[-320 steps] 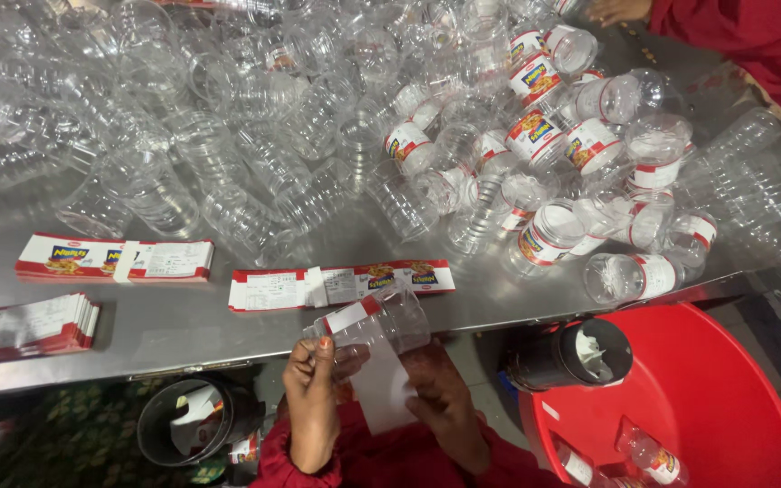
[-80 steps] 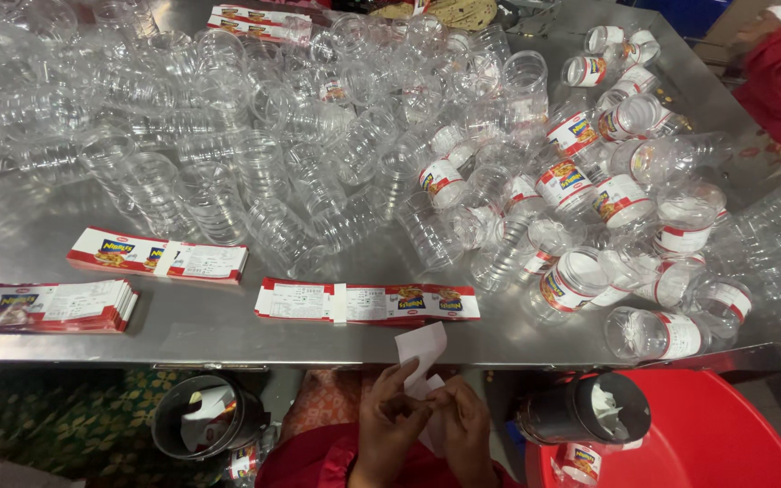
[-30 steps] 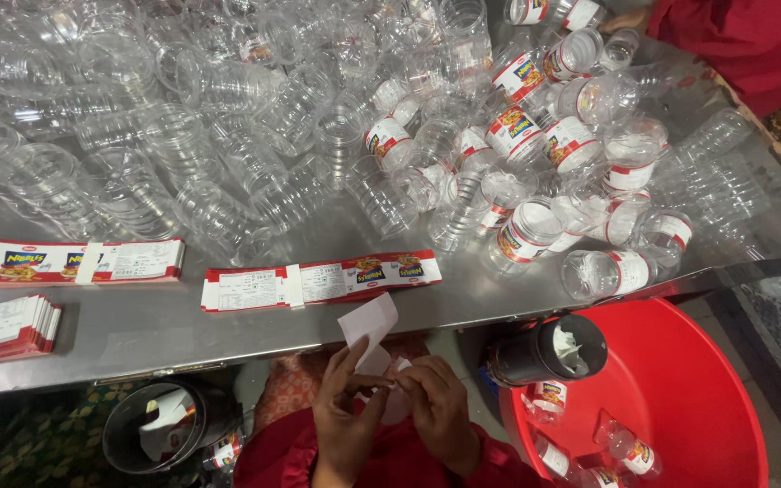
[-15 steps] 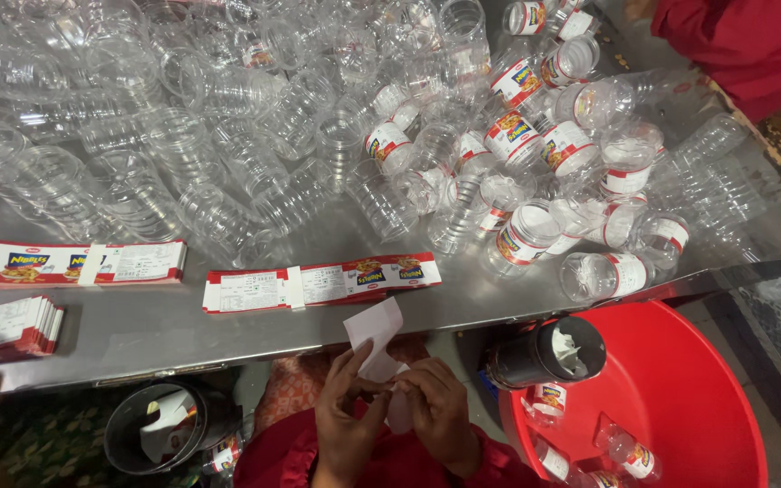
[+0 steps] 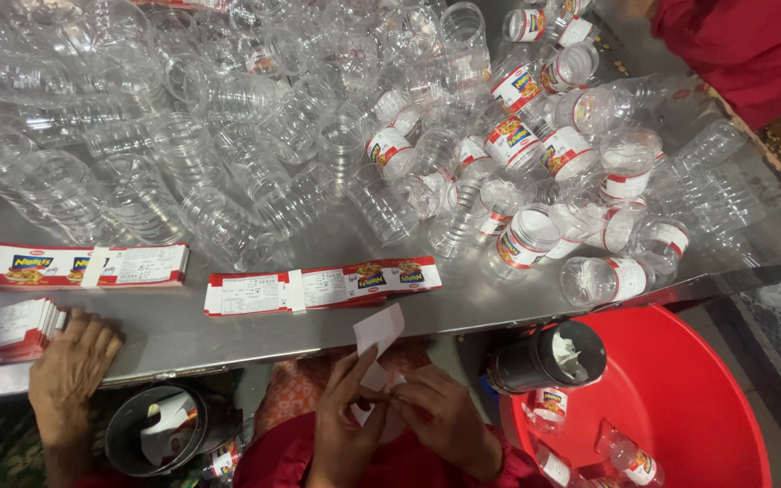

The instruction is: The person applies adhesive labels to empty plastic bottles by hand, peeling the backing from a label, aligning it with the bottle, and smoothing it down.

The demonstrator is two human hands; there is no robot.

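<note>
Leftmost, another person's hand (image 5: 72, 357) is laid flat on the edge of the grey metal counter (image 5: 183, 330), beside a stack of red-and-white paper labels (image 5: 2, 330), seemingly to steady it. Two further banded bundles of the same labels (image 5: 79, 267) (image 5: 318, 286) are laid lengthwise along the counter's front, within easy reach. Below the edge, a dark round bin (image 5: 160, 438) is set, holding discarded white scraps. At centre, a white paper strip (image 5: 377, 333) is held upright between both hands just under the counter edge: the left hand (image 5: 345, 425) is clenched on its lower part, and the right hand (image 5: 440, 420) is closed on it from the other side, apparently for peeling. A second dark cylinder (image 5: 544, 357) is placed to the right, and a large red plastic tub (image 5: 671, 398) holds at least three labelled bottles. Clear plastic bottles (image 5: 228, 136), too many to count, are heaped behind; labelled ones (image 5: 535, 235) are gathered rightward.
</note>
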